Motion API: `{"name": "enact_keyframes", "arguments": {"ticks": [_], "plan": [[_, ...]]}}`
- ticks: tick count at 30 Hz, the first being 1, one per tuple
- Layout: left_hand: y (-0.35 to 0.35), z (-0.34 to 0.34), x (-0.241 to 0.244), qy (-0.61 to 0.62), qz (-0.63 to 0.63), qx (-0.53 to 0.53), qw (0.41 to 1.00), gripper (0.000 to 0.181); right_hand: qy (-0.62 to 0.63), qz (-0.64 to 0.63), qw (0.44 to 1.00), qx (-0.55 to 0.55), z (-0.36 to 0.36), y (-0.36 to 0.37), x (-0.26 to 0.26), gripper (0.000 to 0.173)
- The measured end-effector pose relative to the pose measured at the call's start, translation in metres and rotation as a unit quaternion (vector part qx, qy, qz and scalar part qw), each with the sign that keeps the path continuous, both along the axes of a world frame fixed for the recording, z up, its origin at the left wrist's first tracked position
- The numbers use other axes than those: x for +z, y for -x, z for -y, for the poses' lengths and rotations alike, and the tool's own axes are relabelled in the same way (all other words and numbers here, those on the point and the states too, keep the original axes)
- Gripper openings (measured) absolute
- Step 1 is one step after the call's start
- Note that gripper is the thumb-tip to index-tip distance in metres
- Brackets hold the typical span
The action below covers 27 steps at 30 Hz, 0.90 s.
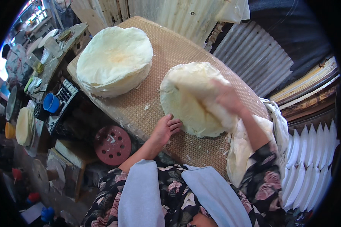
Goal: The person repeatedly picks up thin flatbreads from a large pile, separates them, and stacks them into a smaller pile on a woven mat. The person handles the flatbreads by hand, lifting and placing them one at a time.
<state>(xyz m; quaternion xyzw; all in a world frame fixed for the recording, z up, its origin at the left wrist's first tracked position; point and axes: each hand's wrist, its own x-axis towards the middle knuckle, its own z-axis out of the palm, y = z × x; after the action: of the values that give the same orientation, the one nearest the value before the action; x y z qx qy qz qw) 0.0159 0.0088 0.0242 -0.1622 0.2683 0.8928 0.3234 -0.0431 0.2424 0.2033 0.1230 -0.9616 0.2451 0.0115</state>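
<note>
A round, thin, pale dough sheet [184, 113], resembling flatbread or a pastry wrapper, lies on the woven-patterned table in front of me. Above it, another sheet [199, 82] is partly lifted and blurred by motion. My right hand [228, 98], also blurred, grips the lifted sheet near its right edge. At the near left rim of the lower sheet is my left hand [167, 127], fingers apart and holding nothing; whether it touches the rim is hard to tell. A tall stack of similar round sheets [115, 61] stands farther left. More sheets [244, 147] lie beneath my right forearm.
Dough scraps dot the woven tabletop [170, 42]. A red perforated stool [112, 145] stands below its left edge. Corrugated metal panels [253, 56] border the far side, and white packed bundles [309, 167] sit at right. Another person [17, 62] is at far left beside a cluttered bench [55, 61].
</note>
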Motion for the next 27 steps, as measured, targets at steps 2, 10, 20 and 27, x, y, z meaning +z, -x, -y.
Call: {"name": "enact_keyframes", "arguments": {"ticks": [2, 10, 20, 27], "plan": [[0.000, 0.003, -0.008, 0.034, -0.009, -0.006, 0.999, 0.046, 0.032, 0.019, 0.998, 0.057, -0.005, 0.026, 0.081, 0.053], [0.015, -0.012, 0.079, -0.023, -0.181, 0.033, 0.983, 0.059, -0.137, -0.065, 0.985, 0.085, 0.034, 0.016, 0.099, 0.043], [0.017, -0.030, -0.019, 0.150, -0.050, 0.054, 0.986, 0.032, 0.047, 0.096, 0.994, 0.024, 0.013, 0.031, -0.022, 0.060], [0.019, -0.027, -0.058, 0.145, -0.030, 0.086, 0.985, 0.021, 0.132, 0.027, 0.989, -0.064, -0.112, 0.114, 0.178, 0.059]]}}
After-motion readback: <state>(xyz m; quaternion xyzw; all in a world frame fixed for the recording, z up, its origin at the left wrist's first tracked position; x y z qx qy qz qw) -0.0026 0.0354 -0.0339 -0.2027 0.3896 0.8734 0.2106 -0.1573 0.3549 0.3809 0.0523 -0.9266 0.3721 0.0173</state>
